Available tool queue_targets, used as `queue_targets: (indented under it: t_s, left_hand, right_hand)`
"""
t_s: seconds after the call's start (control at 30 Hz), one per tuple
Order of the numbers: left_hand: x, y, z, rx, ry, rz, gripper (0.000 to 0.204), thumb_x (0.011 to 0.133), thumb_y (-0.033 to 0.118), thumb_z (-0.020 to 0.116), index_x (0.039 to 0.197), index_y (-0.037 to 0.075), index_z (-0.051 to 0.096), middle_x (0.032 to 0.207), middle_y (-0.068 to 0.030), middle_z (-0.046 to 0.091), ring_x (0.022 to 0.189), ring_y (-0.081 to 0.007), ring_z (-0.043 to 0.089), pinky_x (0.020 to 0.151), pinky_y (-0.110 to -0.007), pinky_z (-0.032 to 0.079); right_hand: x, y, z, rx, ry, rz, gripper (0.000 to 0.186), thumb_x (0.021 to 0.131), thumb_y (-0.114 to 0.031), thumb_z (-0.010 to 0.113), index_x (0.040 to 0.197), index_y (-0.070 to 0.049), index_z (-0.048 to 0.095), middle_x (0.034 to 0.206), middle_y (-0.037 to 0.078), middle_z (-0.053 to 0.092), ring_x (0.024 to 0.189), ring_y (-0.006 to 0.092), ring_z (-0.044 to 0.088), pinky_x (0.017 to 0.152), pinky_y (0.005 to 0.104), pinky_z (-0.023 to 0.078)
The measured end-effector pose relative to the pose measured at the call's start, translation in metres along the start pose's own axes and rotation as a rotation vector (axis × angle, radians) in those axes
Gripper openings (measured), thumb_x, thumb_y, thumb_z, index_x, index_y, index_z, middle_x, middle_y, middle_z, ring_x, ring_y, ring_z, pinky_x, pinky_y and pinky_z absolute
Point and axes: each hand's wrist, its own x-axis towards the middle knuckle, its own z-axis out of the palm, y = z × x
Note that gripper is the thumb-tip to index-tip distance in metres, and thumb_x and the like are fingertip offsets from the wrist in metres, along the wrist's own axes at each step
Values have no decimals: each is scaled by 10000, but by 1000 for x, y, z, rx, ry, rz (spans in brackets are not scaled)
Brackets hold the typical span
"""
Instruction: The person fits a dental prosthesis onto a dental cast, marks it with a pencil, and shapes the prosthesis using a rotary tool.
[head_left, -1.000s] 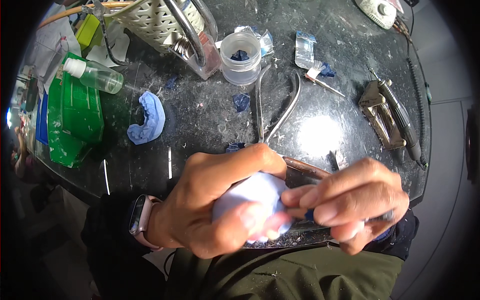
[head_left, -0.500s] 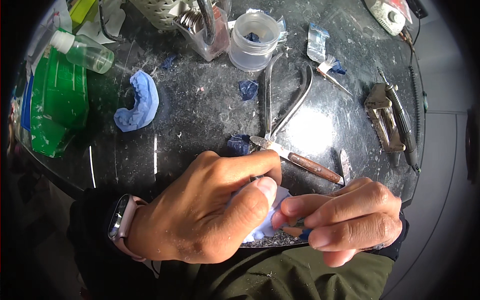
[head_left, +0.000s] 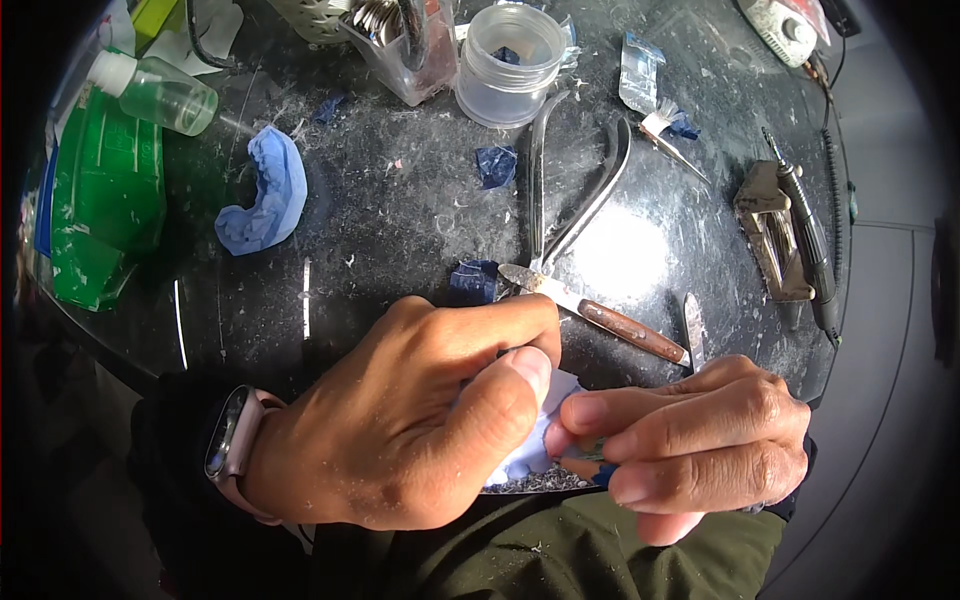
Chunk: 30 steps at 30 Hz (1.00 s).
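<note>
My left hand [head_left: 420,420] is closed around a pale blue plaster dental cast [head_left: 528,458] near the table's front edge, its thumb pressed on top. Much of the cast is hidden beneath that hand. In my right hand [head_left: 705,435] is a pencil [head_left: 580,466], gripped close to its bare wooden tip. Its thumb and index fingertips rest at the cast's right side, and the pencil point lies close to the cast. Just beyond the hands lies a plaster knife [head_left: 635,333] with a brown wooden handle. A second blue horseshoe-shaped dental cast [head_left: 268,195] sits farther left.
Open-handled pliers [head_left: 595,205] lie beyond the knife. Behind them stands a clear plastic jar [head_left: 508,75]. A handpiece [head_left: 808,240] rests on a metal stand at right. At left are a green container [head_left: 110,200] and a clear bottle [head_left: 170,95]. Dark blue scraps [head_left: 496,166] dot the dusty black table.
The whole view has shifted slightly, with the far things a little higher now. Both hands keep their grips, and the right hand has turned a little, showing more of the pencil's wooden tip.
</note>
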Motion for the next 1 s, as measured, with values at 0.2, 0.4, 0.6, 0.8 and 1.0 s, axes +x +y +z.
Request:
queue_targets:
  t_s: [0.2, 0.4, 0.6, 0.8, 1.0]
  left_hand:
    - [-1, 1, 5, -60, 103, 12, 400, 818, 230, 323, 909, -88, 548, 741, -161, 565, 585, -172, 529, 531, -305, 421]
    - [2, 1, 5, -21, 92, -8, 439, 787, 309, 335, 887, -61, 550, 690, -145, 557, 597, -188, 546, 552, -308, 423]
    - [0, 0, 8, -24, 124, -11, 432, 794, 300, 327, 875, -61, 551, 687, -139, 560, 617, -186, 561, 562, -304, 425]
    - [3, -4, 7, -32, 123, 41, 433, 810, 303, 328, 866, -66, 545, 694, -137, 559, 609, -178, 549, 562, -298, 420]
    - [2, 0, 7, -33, 106, -1, 438, 823, 301, 321, 871, -74, 541, 696, -137, 556, 603, -173, 539, 563, -290, 416]
  right_hand:
    - [-2, 5, 1, 1, 18, -37, 229, 864, -127, 629, 920, 82, 552, 894, 190, 556, 891, 424, 641, 631, 350, 622]
    - [-9, 3, -1, 19, 24, -60, 233, 880, -135, 610, 921, 83, 538, 897, 194, 539, 871, 437, 640, 620, 338, 622]
    - [-6, 5, 7, -14, 68, -105, 231, 851, -116, 645, 928, 89, 571, 929, 225, 567, 866, 430, 644, 622, 340, 619]
    - [-8, 2, 0, -47, 6, -65, 219, 821, -96, 675, 915, 83, 594, 918, 215, 586, 876, 411, 648, 615, 338, 620]
    - [-8, -4, -3, -61, -52, -7, 213, 809, -92, 689, 910, 75, 604, 901, 202, 598, 880, 408, 649, 612, 329, 621]
